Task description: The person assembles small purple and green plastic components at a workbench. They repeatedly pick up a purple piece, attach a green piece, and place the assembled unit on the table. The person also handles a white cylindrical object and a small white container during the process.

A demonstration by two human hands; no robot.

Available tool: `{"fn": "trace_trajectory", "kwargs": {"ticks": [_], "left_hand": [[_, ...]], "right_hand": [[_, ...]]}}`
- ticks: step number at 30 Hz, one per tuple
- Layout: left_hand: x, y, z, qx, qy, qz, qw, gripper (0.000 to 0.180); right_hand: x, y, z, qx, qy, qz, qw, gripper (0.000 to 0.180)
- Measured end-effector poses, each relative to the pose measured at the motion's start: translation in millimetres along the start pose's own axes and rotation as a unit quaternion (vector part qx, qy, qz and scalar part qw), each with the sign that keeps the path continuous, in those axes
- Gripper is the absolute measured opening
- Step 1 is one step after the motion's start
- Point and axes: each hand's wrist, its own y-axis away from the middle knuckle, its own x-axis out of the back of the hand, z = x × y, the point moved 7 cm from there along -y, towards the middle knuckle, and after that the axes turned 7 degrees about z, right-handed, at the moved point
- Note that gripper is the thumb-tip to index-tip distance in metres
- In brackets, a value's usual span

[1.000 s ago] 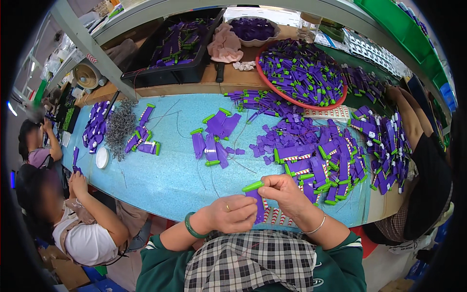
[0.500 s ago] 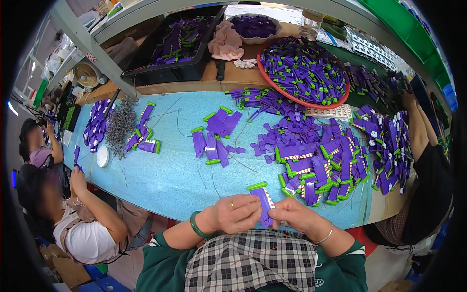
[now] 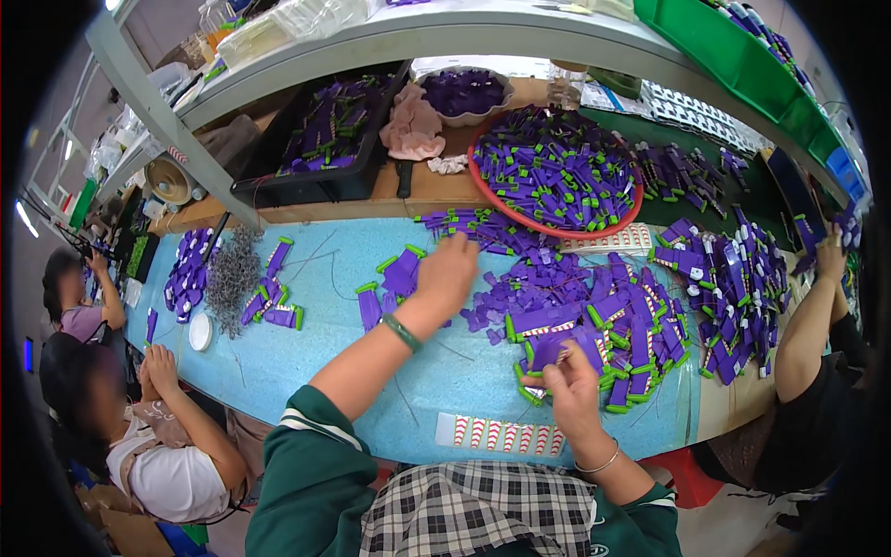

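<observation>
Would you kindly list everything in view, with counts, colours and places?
Worktable: one, blue, centre
Green-ended purple pieces: many, heaped right of centre
Chevron sticker sheets: two visible, red, near edge and behind heap
Round basket: one, red, back centre
Deep tray: one, black, back left
Scalloped bowl: one, white, back
Cloth: one, pink, beside tray
Wire tangle: one, grey, left
Fan: one, beige, far left
Bin: one, green, upper right
Co-workers: three, mixed clothing, two left, one right
Left hand: one, green-bangled, near scattered purple pieces
Right hand: one, silver-bangled, apparently pinching a purple piece
</observation>
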Motion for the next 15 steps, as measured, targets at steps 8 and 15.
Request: {"fn": "trace_trajectory", "kwargs": {"ticks": [8,15], "left_hand": [[29,56,39,0.030,0.363,-0.199,0.910,0.015],[42,160,54,0.312,0.773,-0.125,0.538,0.029]], "right_hand": [[-16,3,-24,0.063,0.100,-0.128,0.985,0.034],[-51,18,17,-0.122,-0.143,-0.177,0.966,0.020]]}}
